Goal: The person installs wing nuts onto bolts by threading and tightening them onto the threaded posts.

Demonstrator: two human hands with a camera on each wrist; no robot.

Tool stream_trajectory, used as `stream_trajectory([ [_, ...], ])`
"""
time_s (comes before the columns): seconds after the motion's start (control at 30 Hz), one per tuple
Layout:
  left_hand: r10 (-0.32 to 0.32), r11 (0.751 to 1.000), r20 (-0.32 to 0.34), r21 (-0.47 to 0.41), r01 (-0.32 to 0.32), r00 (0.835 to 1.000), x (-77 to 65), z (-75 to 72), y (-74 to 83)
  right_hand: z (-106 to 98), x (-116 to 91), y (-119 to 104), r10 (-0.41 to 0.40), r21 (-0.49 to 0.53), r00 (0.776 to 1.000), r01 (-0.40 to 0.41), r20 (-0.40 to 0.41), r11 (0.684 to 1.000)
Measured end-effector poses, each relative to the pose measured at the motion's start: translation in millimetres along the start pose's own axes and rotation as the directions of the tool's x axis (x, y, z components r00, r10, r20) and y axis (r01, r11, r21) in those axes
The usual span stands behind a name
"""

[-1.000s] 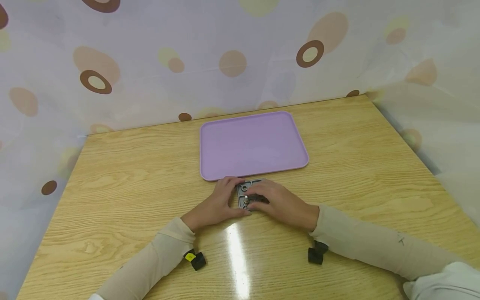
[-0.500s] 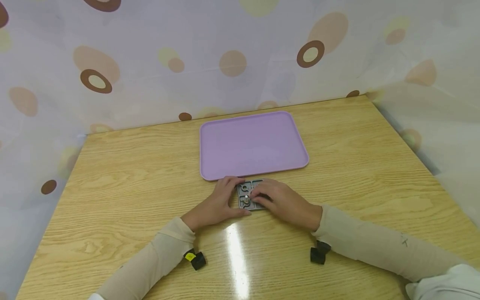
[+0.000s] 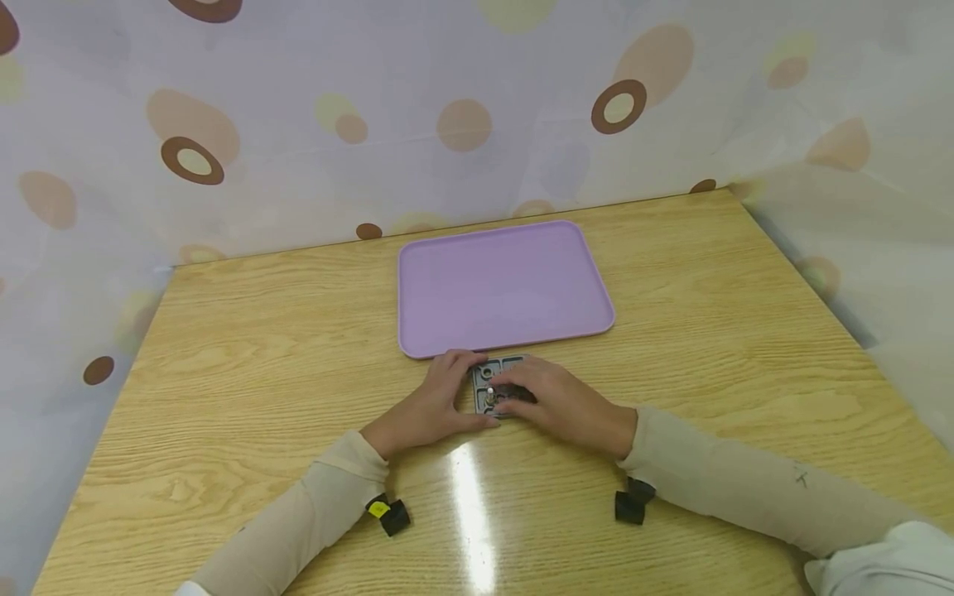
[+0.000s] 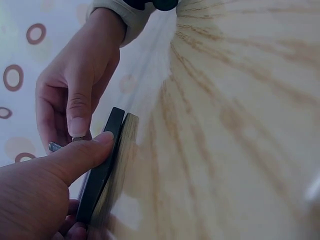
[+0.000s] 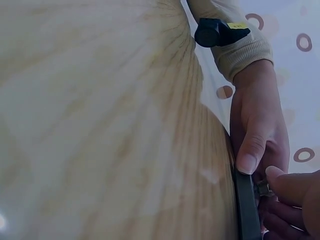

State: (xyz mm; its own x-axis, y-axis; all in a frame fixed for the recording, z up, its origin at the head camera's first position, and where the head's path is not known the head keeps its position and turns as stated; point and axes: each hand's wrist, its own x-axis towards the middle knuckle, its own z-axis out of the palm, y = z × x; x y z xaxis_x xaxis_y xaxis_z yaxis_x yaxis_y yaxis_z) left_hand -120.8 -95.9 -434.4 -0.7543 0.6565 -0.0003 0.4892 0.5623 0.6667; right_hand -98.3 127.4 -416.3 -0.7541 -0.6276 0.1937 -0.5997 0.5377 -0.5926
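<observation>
A grey metal plate [image 3: 480, 379] with raised ribs and a round hole lies flat on the table. My left hand [image 3: 436, 407] grips it from the left, with fingers at the far edge and thumb along the near edge. A silver threaded bolt [image 3: 490, 396] stands upright from the plate, its threads [image 4: 54, 146] showing in the left wrist view. From the right, my right hand [image 3: 562, 404] holds finger and thumb around a small metal nut [image 5: 262, 188] low on the bolt. Its fingers partly hide the nut and the plate's right half.
Just beyond the plate lies a shallow purple tray [image 3: 503, 285]. The wooden table [image 3: 283, 331] ends at a patterned curtain [image 3: 402, 108] at the back and sides. A black wrist camera [image 3: 395, 519] hangs under the left cuff, another under the right.
My right finger and thumb drew together right of the bolt half a second ago, then spread around it again. The left hand and plate have stayed in place.
</observation>
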Motion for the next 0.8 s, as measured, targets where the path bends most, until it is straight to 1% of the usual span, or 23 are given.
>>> stream_trajectory([
  [0.13,0.005,1.000,0.000,0.000,-0.005,1.000,0.0,-0.2,-0.7,0.4,1.8,-1.2,-0.025,0.001,1.000,0.025,0.018,1.000],
  [0.33,-0.006,1.000,0.007,-0.006,0.006,1.000,0.2,-0.1,-1.2,0.5,2.8,-1.6,-0.010,0.000,1.000,0.010,0.025,1.000],
  [0.63,-0.002,1.000,0.001,0.007,0.002,1.000,1.6,1.3,-2.5,-2.2,-0.2,2.2,0.013,-0.026,1.000,-0.013,-0.016,1.000],
  [0.8,0.009,1.000,-0.006,0.002,-0.009,1.000,1.2,1.1,-1.5,-3.3,-1.5,4.2,0.005,-0.042,1.000,-0.006,-0.030,0.999],
])
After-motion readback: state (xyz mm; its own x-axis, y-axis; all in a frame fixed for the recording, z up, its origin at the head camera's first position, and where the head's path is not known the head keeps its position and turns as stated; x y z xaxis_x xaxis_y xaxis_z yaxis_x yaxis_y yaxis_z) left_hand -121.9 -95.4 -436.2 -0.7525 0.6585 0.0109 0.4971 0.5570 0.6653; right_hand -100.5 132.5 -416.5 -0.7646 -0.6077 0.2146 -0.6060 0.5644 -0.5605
